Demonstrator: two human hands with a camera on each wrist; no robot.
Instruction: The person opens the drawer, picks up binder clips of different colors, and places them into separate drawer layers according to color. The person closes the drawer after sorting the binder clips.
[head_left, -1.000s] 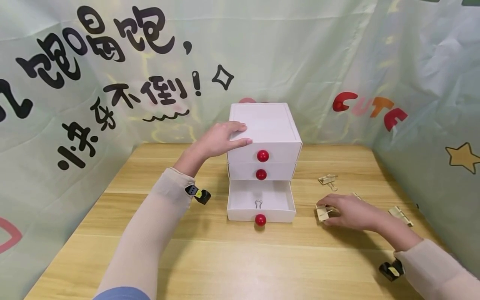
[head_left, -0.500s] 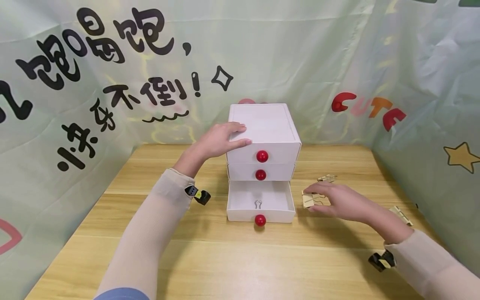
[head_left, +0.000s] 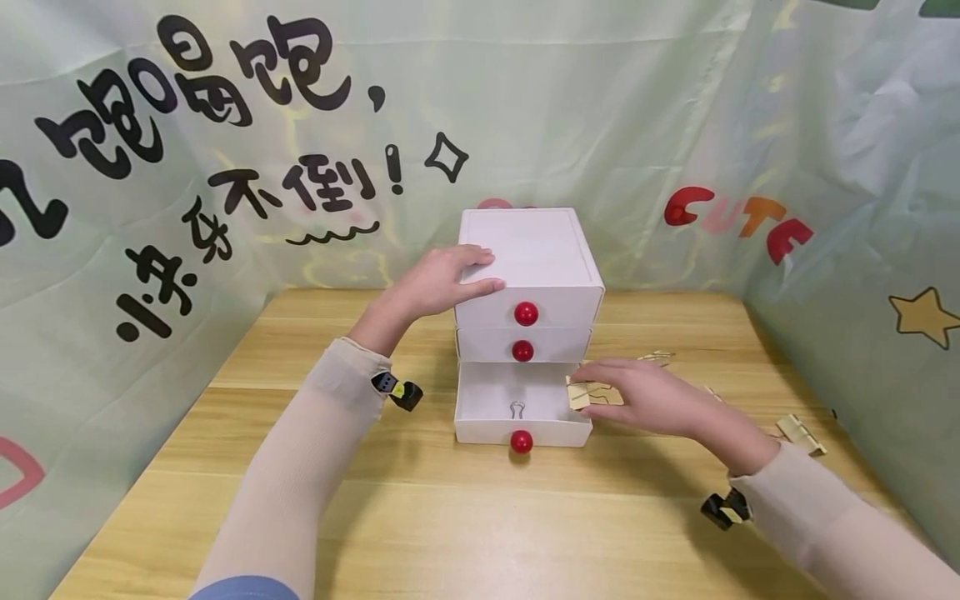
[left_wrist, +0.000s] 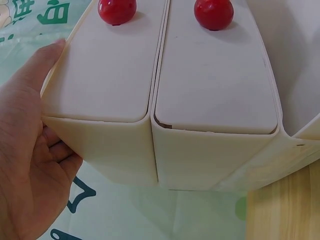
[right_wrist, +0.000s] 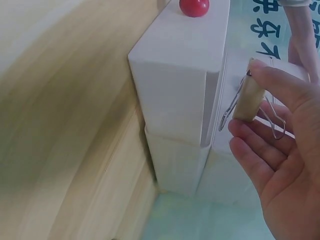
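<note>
A white desktop drawer unit (head_left: 528, 242) with round red knobs stands on the table, its bottom drawer (head_left: 480, 430) pulled out. My left hand (head_left: 442, 282) rests on the top left of the unit, thumb along the front edge (left_wrist: 55, 75). My right hand (head_left: 641, 396) pinches a gold binder clip (head_left: 578, 395) between thumb and fingertips, at the drawer's right side wall. Its wire handles stick out on both sides of the clip body (right_wrist: 248, 100) in the right wrist view. Inside the drawer, wire handles (head_left: 517, 408) show behind the front panel.
More gold binder clips lie to the right: one at the back (head_left: 657, 357), another near my right forearm (head_left: 801, 435), and one mostly covered by that arm. Printed cloth (head_left: 600, 108) hangs behind and beside the wooden table (head_left: 480, 517).
The right hand has carried the binder clip leftward from the table on the right to the open drawer's right edge. The left hand has stayed on the unit.
</note>
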